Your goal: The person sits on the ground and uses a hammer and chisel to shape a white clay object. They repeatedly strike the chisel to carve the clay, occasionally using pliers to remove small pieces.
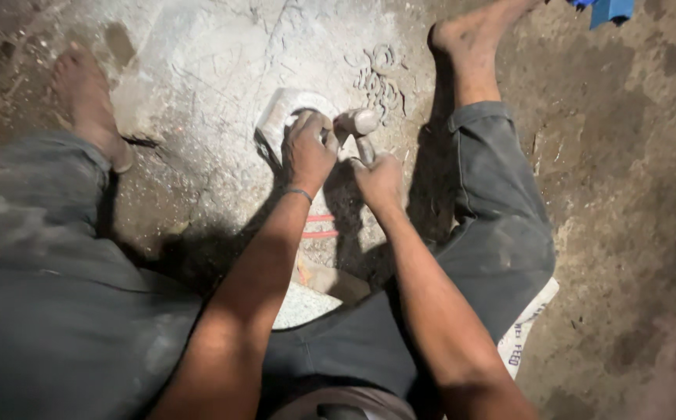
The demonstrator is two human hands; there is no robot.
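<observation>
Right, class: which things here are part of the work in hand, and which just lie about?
In use: left hand on white stone piece; right hand holding hammer; dusty stone slab.
Lying about: blue object; white sack.

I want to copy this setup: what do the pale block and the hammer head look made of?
The pale block looks like soft white stone, matte and chalky, with matching dust around it. The hammer head looks metal, though dust coats it, so that is uncertain. The right hand grips the hammer; the left hand rests on the block.
</observation>
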